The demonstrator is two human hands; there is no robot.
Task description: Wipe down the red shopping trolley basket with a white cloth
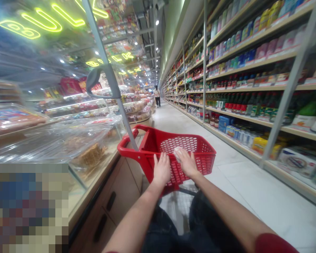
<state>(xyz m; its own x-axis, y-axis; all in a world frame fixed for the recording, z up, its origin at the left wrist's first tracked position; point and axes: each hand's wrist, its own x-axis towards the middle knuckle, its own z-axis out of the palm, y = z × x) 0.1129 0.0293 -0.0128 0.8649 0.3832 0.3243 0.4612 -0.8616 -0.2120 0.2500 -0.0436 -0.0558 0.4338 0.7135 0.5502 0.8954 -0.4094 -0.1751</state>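
Note:
A red plastic shopping cart (205, 161) with a perforated basket stands side-on right in front of me. My left hand (162, 169) lies on the near side of its basket, fingers stretched out and holding nothing. Just to the right, my right hand (187, 163) presses a crumpled white cloth or tissue (177, 153) against the basket's near rim. The fingers partly cover the cloth, so its exact kind is unclear. No goods show in the part of the basket that I can see.
On the left, a bulk counter (121, 182) bears plastic-covered food bins (89, 154). A grey pole with a scoop-like handle (102, 84) rises before the cart. Tall shelves (242, 88) of bottles and cans line the right. A person (157, 96) stands far down the aisle (171, 116).

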